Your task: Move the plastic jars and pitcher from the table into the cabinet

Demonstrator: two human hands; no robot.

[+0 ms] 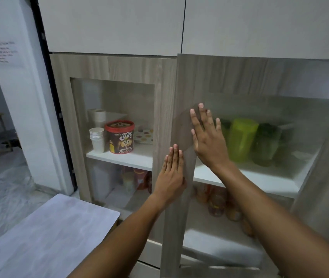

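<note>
Both hands flat and spread, holding nothing. Left hand (172,173) pressed palm-down against the inner wooden stile of the right cabinet door (181,137), fingers pointing up. Right hand (207,137) laid open higher up, across the stile's edge and the frosted glass panel (290,125), fingers (200,115) fanned upward. Door standing slightly ajar, its edge proud of the left cabinet door (111,67).

Behind the glass, on the white upper shelf (249,177): lime-green pitcher (241,139) standing upright, long axis vertical, slightly leaning in the wide-angle view; just to its right a darker green plastic jar (265,143), also upright, blurred through the panel. More green barely visible behind the right hand; shape not clear.

Behind the left door's glass: stack of white paper cups (97,139) beside a red-lidded Choco Chips tub (120,136), both upright on the shelf. Orange-toned jars (217,201) on the lower shelf, indistinct. Grey table (49,233) at lower left.
</note>
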